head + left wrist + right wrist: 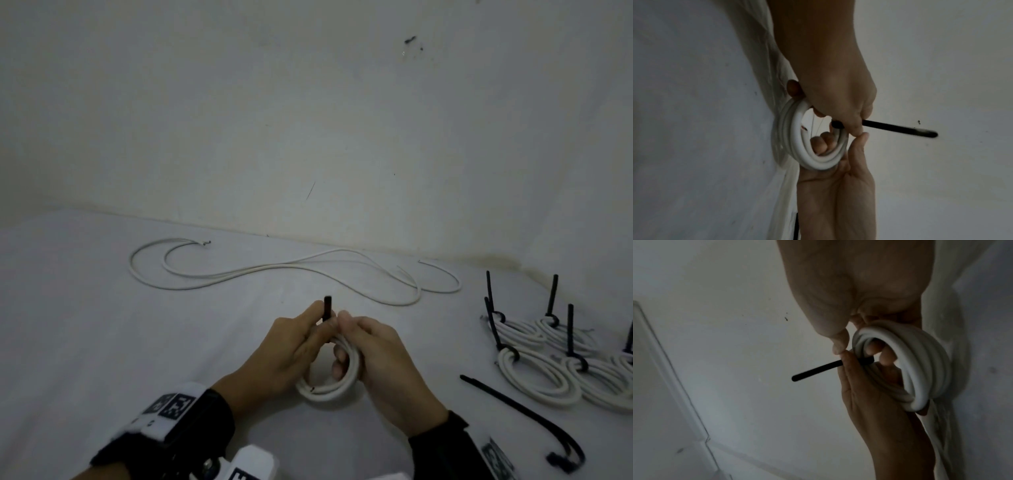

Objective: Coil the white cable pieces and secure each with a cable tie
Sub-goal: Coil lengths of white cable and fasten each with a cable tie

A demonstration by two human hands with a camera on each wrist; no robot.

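Both hands meet in the lower middle of the head view. Left hand [291, 346] pinches the black cable tie [327, 308] between thumb and fingers, and its tail stands up above the knuckles. Right hand [370, 356] grips the white coil [325, 390], with the fingers curled through the opening and the thumb close against the left fingertips. So neither hand is open; each one holds something.

My judgement is that the coil is light but springy: the turns will want to open if the grip gets loose, so it is better to hold it across all turms at one place, just beside the tie. The tie looks thin and stiff enough to push, but smooth, so the tail is the good place for pulling.

From the left wrist view, the tie's head [835, 124] shows against the coil, and also a cut cable end with a red core inside the ring. From the right wrist view, the tie passes under the left fingers toward the turns. Whether the tie is already locked, I cannot tell.

Only the head view gives the rest: a loose white cable [274, 270] lying on the surface [85, 325] in the middle of the frame, several tied coils [534, 373] at the right edge, and a spare tie [513, 406] at the lower right
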